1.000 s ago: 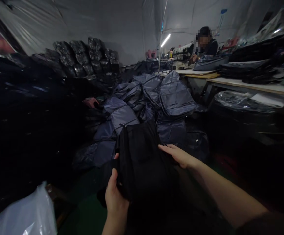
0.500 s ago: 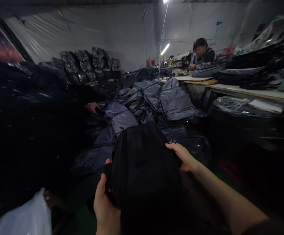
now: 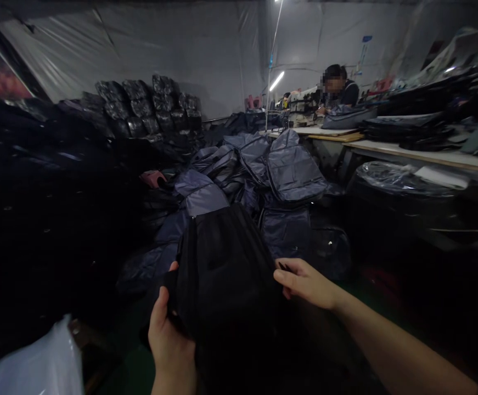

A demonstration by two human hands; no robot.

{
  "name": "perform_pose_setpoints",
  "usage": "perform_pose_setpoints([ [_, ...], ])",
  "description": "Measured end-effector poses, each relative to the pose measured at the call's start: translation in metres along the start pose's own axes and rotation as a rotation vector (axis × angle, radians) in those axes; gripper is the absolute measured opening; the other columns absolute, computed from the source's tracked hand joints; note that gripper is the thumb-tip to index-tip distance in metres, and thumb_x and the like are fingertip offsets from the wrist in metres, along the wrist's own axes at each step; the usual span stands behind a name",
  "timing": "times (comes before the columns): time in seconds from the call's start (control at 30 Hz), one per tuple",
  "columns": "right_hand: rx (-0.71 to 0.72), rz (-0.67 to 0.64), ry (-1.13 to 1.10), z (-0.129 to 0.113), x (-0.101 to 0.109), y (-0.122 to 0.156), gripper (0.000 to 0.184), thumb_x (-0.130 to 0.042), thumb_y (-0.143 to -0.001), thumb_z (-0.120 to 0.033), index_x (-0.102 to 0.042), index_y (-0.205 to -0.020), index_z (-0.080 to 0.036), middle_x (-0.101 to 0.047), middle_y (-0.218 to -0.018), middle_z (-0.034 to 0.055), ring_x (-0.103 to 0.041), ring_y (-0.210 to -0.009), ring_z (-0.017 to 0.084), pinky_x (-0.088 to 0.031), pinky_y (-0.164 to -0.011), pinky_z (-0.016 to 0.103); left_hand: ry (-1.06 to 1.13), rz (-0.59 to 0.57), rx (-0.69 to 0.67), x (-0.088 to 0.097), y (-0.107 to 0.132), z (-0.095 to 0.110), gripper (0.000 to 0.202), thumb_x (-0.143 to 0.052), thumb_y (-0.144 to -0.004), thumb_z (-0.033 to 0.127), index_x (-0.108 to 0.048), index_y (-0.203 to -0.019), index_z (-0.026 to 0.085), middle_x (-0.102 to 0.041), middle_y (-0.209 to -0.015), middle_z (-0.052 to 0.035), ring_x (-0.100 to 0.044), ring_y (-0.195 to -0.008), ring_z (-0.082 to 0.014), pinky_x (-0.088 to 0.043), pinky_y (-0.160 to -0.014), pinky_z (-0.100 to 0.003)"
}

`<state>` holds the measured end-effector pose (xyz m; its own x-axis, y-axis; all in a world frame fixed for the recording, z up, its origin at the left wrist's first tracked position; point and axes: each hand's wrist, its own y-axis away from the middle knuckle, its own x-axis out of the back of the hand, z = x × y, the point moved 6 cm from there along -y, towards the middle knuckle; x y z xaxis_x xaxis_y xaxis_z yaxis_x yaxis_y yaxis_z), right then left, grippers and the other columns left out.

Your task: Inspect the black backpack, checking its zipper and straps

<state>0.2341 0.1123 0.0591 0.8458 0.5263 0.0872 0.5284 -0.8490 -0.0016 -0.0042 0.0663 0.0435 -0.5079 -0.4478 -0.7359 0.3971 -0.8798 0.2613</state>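
Head view, near: white plastic bag (image 3: 37,365) at 7 o'clock.
Middle: heap of navy bags (image 3: 259,181) at 12 o'clock, right behind the backpack.
Far: wrapped black bags (image 3: 148,107) at 11 o'clock; worker (image 3: 335,90) at a long table (image 3: 428,156) at 1 o'clock.
Black backpack (image 3: 222,269): dark, soft, held up at 6 o'clock.
Left hand (image 3: 168,340): closed on its side.
Right hand (image 3: 304,282): fingers curled on its edge.
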Motion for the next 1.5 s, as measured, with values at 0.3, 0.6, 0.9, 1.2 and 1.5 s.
perform_pose_setpoints([
  [0.3, 0.021, 0.130, -0.038, 0.006, -0.004, -0.010, 0.027, -0.057, -0.082, -0.042, -0.061, -0.082, -0.015, -0.053, -0.065, -0.0018, -0.045, -0.052, 0.008, -0.036, -0.046, 0.020, -0.051, -0.039, -0.046, 0.003, -0.015, 0.003, 0.037, -0.045, -0.085, 0.034, -0.060, -0.118, 0.026, -0.064, -0.117, -0.0020, -0.056, -0.111, -0.0218, -0.047, -0.093, -0.034],
  [0.6, 0.005, 0.361, -0.557, -0.005, 0.024, -0.024, 0.017, -0.066, -0.069, -0.032, -0.058, -0.063, -0.018, -0.057, -0.056, -0.0011, -0.049, -0.047, 0.011, -0.037, -0.041, 0.022, -0.648, 0.086, -0.162, 0.007, -0.027, 0.008, 0.041, -0.059, -0.074, 0.052, -0.066, -0.096, 0.018, -0.067, -0.077, -0.0035, -0.062, -0.073, -0.0201, -0.049, -0.065, -0.030],
  [0.9, 0.010, 0.268, -0.567, -0.005, 0.029, -0.052, 0.037, -0.062, -0.070, -0.039, -0.043, -0.046, -0.018, -0.035, -0.034, -0.0064, -0.026, -0.029, 0.005, -0.020, -0.032, 0.021, -1.248, -0.629, -0.326, -0.013, -0.011, -0.007, 0.026, -0.055, -0.081, 0.040, -0.053, -0.067, 0.018, -0.052, -0.062, 0.0017, -0.049, -0.062, -0.0130, -0.038, -0.060, -0.024],
  [1.2, 0.144, 0.171, -0.041, -0.005, 0.039, -0.061, 0.036, -0.065, -0.073, -0.050, -0.055, -0.067, -0.016, -0.048, -0.059, -0.0048, -0.042, -0.054, 0.008, -0.033, -0.050, 0.020, -0.428, -0.356, -0.096, -0.009, -0.050, -0.005, 0.041, -0.065, -0.072, 0.047, -0.047, -0.052, 0.017, -0.041, -0.046, 0.0039, -0.037, -0.042, -0.0063, -0.030, -0.041, -0.017],
  [1.5, 0.051, 0.082, -0.274, 0.016, 0.061, -0.035, 0.031, -0.057, -0.080, -0.043, -0.057, -0.067, -0.015, -0.046, -0.047, -0.0027, -0.039, -0.046, 0.009, -0.026, -0.047, 0.023, -0.341, -0.142, -0.200, -0.015, -0.078, 0.031, 0.039, -0.064, -0.075, 0.038, -0.045, -0.048, 0.017, -0.039, -0.041, 0.0047, -0.036, -0.037, -0.0054, -0.032, -0.037, -0.015],
])
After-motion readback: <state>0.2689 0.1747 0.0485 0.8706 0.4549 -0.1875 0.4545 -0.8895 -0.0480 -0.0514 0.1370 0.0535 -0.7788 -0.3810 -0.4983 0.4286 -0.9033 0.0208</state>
